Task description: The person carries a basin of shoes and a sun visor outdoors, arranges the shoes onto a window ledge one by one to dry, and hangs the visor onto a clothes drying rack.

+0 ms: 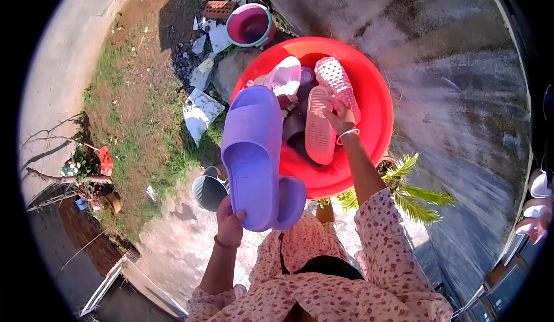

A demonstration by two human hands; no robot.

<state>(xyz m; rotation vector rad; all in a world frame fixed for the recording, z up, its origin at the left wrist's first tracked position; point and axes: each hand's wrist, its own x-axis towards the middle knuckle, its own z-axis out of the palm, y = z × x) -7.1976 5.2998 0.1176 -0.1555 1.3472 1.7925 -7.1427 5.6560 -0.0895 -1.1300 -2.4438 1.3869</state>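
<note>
My left hand (229, 223) is closed on the heel end of a purple slipper (251, 166), holding it up beside the basin. A second purple slipper (291, 202) shows partly behind it. Inside the red basin (372, 79), my right hand (340, 117) grips the edge of a pink slipper (319, 134), whose ribbed sole faces me. Right of that lies a pink and white woven shoe (336, 79). A pale pink slipper (285, 77) rests at the basin's far left, and darker footwear lies partly hidden between them.
A pink and green bucket (250, 26) stands beyond the basin, near broken white tiles (202, 111) and a perforated brick (220, 9). A grey bucket (209, 192) is left of the purple slippers. A leafy potted plant (410, 189) stands right of the basin, beside a concrete wall (450, 91).
</note>
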